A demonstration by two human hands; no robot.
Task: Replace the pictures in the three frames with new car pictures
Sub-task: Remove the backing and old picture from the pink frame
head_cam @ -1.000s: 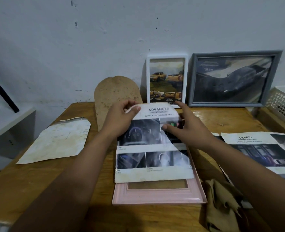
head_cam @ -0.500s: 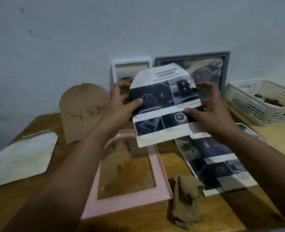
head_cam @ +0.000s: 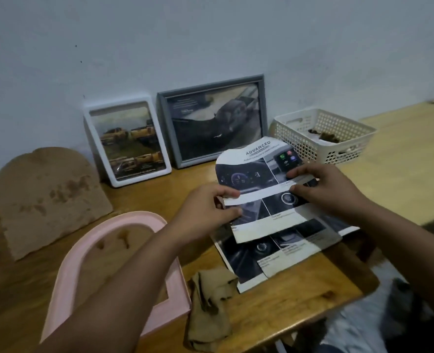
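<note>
Picture (head_cam: 259, 184) held between both hands.

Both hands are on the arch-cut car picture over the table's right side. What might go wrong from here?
Three risks, as I judge it:
1. The left hand and right hand pinch the thin arch-cut picture at opposite edges; pulling apart could crease or tear it.
2. Setting it on the leftover sheet invites a mix-up.
3. A forearm hangs over the pink frame and may nudge it.

Arch-topped car brochure cutout (head_cam: 257, 184) pinched between left hand (head_cam: 205, 212) and right hand (head_cam: 325, 189), centre right, above brochure sheets (head_cam: 274, 253) on bench (head_cam: 300, 284); pink frame (head_cam: 114, 276) lower left.
</note>
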